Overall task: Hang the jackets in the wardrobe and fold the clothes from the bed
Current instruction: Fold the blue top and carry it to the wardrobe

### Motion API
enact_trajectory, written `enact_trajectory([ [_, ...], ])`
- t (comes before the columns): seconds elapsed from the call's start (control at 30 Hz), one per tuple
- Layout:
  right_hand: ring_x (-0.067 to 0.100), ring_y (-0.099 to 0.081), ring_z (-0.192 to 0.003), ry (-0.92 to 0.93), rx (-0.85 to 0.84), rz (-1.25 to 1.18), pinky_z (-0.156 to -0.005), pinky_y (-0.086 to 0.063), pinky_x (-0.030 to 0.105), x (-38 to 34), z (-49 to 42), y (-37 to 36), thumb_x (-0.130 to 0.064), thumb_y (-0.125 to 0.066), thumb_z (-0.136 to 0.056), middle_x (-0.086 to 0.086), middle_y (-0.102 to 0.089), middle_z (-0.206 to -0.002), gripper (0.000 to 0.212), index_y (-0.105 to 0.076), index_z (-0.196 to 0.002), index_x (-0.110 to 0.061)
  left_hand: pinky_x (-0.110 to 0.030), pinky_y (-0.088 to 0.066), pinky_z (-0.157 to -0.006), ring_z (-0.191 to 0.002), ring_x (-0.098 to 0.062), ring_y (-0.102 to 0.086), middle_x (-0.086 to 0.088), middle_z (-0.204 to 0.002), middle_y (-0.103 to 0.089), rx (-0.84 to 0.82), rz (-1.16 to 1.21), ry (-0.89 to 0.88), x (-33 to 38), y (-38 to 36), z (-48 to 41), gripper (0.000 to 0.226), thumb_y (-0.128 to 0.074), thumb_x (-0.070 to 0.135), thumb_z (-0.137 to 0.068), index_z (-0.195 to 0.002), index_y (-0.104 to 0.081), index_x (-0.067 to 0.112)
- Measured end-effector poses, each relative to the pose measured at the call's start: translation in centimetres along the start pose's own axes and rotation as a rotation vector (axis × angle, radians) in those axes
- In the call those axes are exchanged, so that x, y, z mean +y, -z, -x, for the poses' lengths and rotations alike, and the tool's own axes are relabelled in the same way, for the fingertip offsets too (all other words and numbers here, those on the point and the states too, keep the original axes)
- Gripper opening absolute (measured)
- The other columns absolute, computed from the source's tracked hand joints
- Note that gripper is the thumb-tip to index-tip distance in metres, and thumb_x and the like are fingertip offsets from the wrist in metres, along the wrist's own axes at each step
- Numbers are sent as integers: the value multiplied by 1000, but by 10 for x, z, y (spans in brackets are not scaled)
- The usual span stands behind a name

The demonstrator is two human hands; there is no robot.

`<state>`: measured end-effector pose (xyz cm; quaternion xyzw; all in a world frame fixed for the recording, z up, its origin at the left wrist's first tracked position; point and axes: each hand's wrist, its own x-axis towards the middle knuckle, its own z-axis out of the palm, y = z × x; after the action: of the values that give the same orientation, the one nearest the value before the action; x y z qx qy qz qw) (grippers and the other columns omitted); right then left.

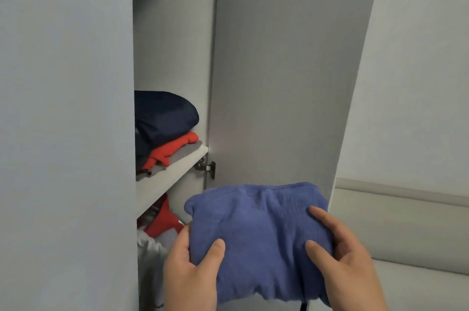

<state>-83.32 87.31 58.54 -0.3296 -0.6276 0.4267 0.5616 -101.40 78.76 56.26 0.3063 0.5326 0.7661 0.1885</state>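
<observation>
A folded blue garment (256, 232) is held in front of the open wardrobe, below the level of its shelf (165, 178). My left hand (190, 272) grips its left edge, thumb on top and fingers hidden underneath. My right hand (347, 260) grips the right edge, thumb and a finger lying on top. On the shelf sits a stack: a dark navy garment (162, 117) over a red one (172, 148) and a grey one (177, 155).
The wardrobe door (279, 69) stands open to the right, hinges (206, 167) visible at its edge. A closed door panel (63, 133) fills the left. Under the shelf lie red (165, 221) and white (149, 252) clothes. A padded light surface (406, 234) is at the right.
</observation>
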Motion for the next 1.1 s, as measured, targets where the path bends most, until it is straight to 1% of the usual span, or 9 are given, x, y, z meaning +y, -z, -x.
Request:
enact_trajectory([
  [0.17, -14, -64, -92, 105, -75, 17, -76, -43, -2, 26, -78, -12, 28, -61, -70, -11, -73, -104, 73, -72, -100, -38, -3, -47, -61, -74, -1, -65, 9, -89, -68, 2, -135, -164, 5, -34, -42, 37, -74, -2, -80, -110, -60, 15],
  [0.23, -7, -67, -90, 126, -151, -3, -75, -45, 2, 24, -102, -18, 27, -59, -69, -15, -75, -101, 81, -73, -103, -45, -5, -48, -59, -75, 2, -69, 3, -81, -75, 101, -76, -258, 22, -48, -57, 40, -77, 6, -61, -99, -65, 14],
  [0.3, -5, -67, -94, 179, -196, -52, -76, -46, 3, 14, -126, -27, 27, -57, -70, -21, -72, -105, 91, -66, -108, -55, -7, -48, -63, -80, 6, -68, 13, -85, -76, 186, -40, -370, 40, -58, -71, 52, -71, 23, -45, -98, -68, 22],
  [0.4, -2, -64, -106, 266, -218, -187, -87, -50, 13, -12, -161, -50, 24, -54, -76, -22, -70, -114, 83, -67, -112, -49, -21, -53, -67, -81, -2, -70, 13, -88, -75, 328, -41, -483, 65, -63, -93, 38, -71, 25, -58, -94, -71, 39],
  [0.57, -9, -55, -114, 332, -267, -290, -98, -47, 20, -62, -208, -118, 13, -50, -76, -27, -60, -120, 68, -59, -113, -43, -35, -57, -72, -85, -9, -71, 12, -92, -73, 524, -57, -604, 104, -63, -142, 29, -65, 16, -75, -95, -71, 37],
  [0.7, 12, -61, -96, 184, -352, -410, -73, -51, 22, -93, -253, -174, 8, -44, -78, -4, -65, -121, 59, -62, -121, -28, -43, -60, -76, -84, -13, -72, 10, -90, -73, 711, 10, -614, 121, -59, -180, 25, -63, 17, -75, -91, -70, 34],
  [0.83, 7, -56, -54, 54, -497, -524, -40, -37, 13, -116, -288, -218, 12, -36, -78, 6, -66, -85, 50, -69, -109, -11, -27, -59, -62, -77, -7, -72, 11, -87, -74, 801, 95, -586, 128, -55, -216, 24, -63, 12, -78, -90, -70, 32],
  [0.97, 23, -63, -71, -43, -575, -624, -55, -49, 22, -121, -318, -262, 16, -35, -77, 14, -67, -86, 45, -68, -105, 4, -22, -56, -57, -73, -5, -72, 12, -83, -73, 854, 83, -549, 127, -40, -247, 18, -69, 16, -77, -84, -69, 34],
  [1.1, 20, -54, -64, -87, -620, -624, -48, -44, 22, -103, -343, -309, 19, -32, -73, 7, -55, -66, 36, -63, -81, 3, -25, -51, -65, -80, -14, -70, 9, -87, -70, 905, 11, -450, 106, -23, -269, 9, -72, 20, -81, -86, -66, 26],
])
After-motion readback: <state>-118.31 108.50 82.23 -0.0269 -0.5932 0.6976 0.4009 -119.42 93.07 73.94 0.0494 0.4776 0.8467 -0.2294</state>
